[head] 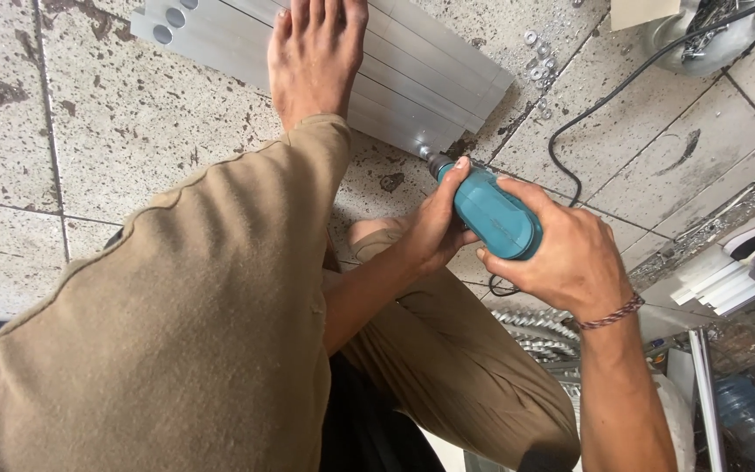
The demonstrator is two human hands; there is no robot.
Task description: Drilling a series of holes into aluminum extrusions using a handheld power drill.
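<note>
While a bare foot (316, 52) pins a bundle of grey metal bars (395, 79) to the speckled tile floor (89, 131), a person in tan trousers (194, 332) crouches over the bars and works a teal electric drill (493, 214) against the near end of the bundle. Just beside that end, the right hand (570, 258) is clenched around the back of the drill's body, a braided band (612, 315) at its wrist. Between the bars and the right hand, the left hand (434, 223) grasps the drill's front, thumb lying along the nose next to the chuck, whose tip touches the end of the bars. Beyond the drill, away from the bars, a black cord (587, 114) snakes across the tiles. Past the far side of the bars, small metal washers (538, 54) lie scattered on the floor.
</note>
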